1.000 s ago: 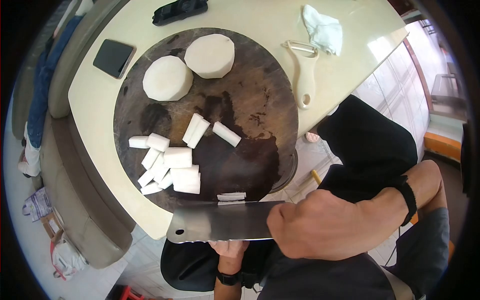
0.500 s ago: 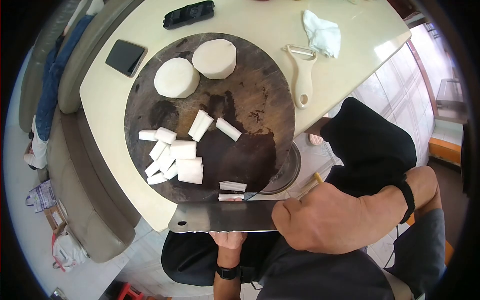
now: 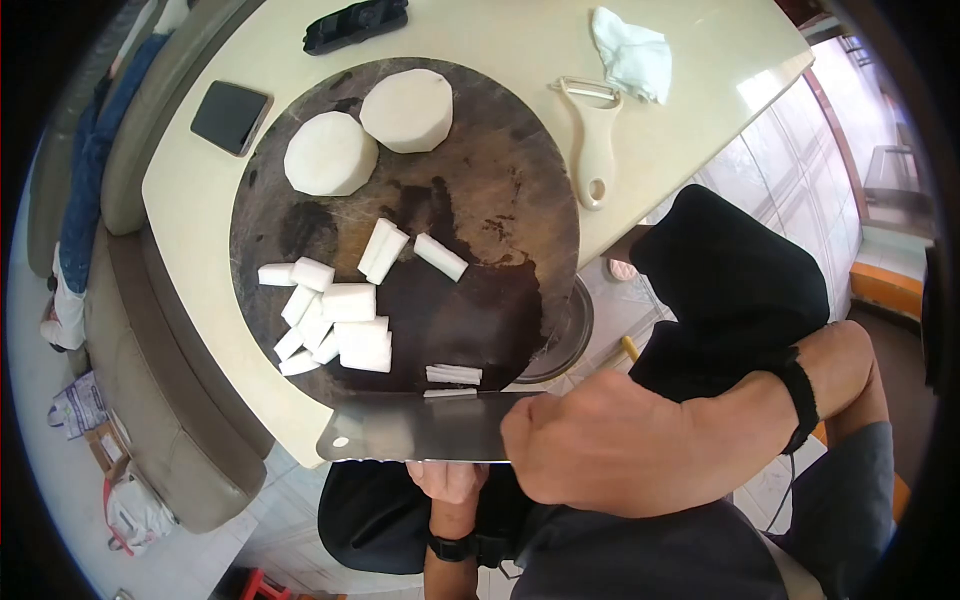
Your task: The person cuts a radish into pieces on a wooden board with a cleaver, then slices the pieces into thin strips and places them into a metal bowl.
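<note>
My right hand (image 3: pixel 610 440) is closed round the handle of a wide metal cleaver (image 3: pixel 420 425), whose blade lies across the near edge of a round wooden chopping board (image 3: pixel 480 310). Below the blade, my left hand (image 3: pixel 447 482) shows curled knuckles. Its fingertips, and whatever they hold, are hidden behind the cleaver. Thin strips of white radish (image 3: pixel 453 375) lie just beyond the blade. Several thicker cut radish pieces (image 3: pixel 348 302) form a cluster at the board's left, with a few sticks (image 3: pixel 440 257) apart from them. Two thick peeled radish rounds (image 3: pixel 330 155) sit at the far side.
On the cream table (image 3: pixel 690 150) are a white peeler (image 3: pixel 597 150), a crumpled tissue (image 3: pixel 632 55), a phone (image 3: pixel 231 117) and a black object (image 3: pixel 356 26). A metal basin (image 3: pixel 570 335) is partly under the board's right edge. Another person's legs (image 3: pixel 85 180) show at left.
The view has shifted slightly. My right hand and the cleaver have moved a little left and farther over the board, covering the fingertip of my left hand that showed beyond the blade.
</note>
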`<state>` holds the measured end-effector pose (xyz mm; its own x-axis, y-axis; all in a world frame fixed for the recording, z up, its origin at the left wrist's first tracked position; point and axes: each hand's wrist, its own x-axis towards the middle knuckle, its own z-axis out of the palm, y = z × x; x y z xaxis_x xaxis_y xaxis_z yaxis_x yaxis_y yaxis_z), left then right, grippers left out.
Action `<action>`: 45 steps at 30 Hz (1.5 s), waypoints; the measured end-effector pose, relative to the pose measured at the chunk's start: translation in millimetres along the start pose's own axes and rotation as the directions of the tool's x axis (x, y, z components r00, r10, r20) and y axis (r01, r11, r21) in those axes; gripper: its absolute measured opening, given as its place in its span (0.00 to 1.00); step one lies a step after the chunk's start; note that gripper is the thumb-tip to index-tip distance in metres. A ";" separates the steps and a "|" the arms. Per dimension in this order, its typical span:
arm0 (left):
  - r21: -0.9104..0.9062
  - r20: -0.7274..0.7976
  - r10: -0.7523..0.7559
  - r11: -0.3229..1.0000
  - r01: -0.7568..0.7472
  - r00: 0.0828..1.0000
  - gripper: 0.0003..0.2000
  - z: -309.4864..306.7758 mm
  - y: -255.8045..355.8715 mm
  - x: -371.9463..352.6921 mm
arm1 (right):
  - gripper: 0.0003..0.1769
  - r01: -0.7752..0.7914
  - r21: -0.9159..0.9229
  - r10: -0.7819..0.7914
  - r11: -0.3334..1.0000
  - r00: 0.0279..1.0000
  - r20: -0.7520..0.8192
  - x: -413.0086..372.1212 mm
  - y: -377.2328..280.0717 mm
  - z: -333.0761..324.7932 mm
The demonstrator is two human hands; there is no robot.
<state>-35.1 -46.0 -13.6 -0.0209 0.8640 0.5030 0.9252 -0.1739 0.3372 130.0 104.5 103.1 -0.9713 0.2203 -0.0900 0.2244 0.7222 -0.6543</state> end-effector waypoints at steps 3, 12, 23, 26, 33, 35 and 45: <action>-0.013 -0.019 0.013 1.000 -0.013 1.000 0.08 1.4 1.5 1.6 | 0.12 -0.013 -0.032 0.008 0.999 0.991 -0.130 1.7 0.8 4.1; 0.021 -0.014 0.026 0.999 -0.026 1.000 0.08 1.4 1.2 4.2 | 0.10 -0.011 0.023 0.013 1.000 0.994 -0.105 -14.8 2.1 0.2; 0.025 0.047 -0.006 1.000 0.004 0.999 0.09 -1.0 -2.0 -13.6 | 0.10 0.021 -0.077 -0.027 0.997 0.997 -0.072 -10.4 1.6 5.4; -0.020 0.006 0.006 1.000 -0.006 1.000 0.08 -2.2 0.1 -2.6 | 0.10 0.023 -0.132 -0.023 0.991 1.000 0.002 -1.8 -1.7 1.4; -0.062 -0.050 0.023 0.998 -0.026 0.998 0.08 5.3 1.6 13.1 | 0.12 -0.026 0.036 0.029 0.999 0.997 -0.076 -0.7 9.5 -1.6; -0.072 -0.063 0.045 0.996 -0.049 0.997 0.09 6.1 -0.1 12.4 | 0.13 -0.029 0.069 0.037 0.997 0.992 -0.117 -2.7 11.7 -0.8; 0.026 0.031 0.037 0.999 -0.038 0.999 0.09 -1.0 0.3 2.0 | 0.07 -0.029 0.049 0.025 0.998 0.997 0.079 -14.7 9.5 -14.5</action>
<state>-35.3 -44.8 -11.7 0.0249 0.8712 0.4902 0.9350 -0.1938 0.2969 147.6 117.6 109.1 -0.9685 0.1858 -0.1659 0.2486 0.6822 -0.6876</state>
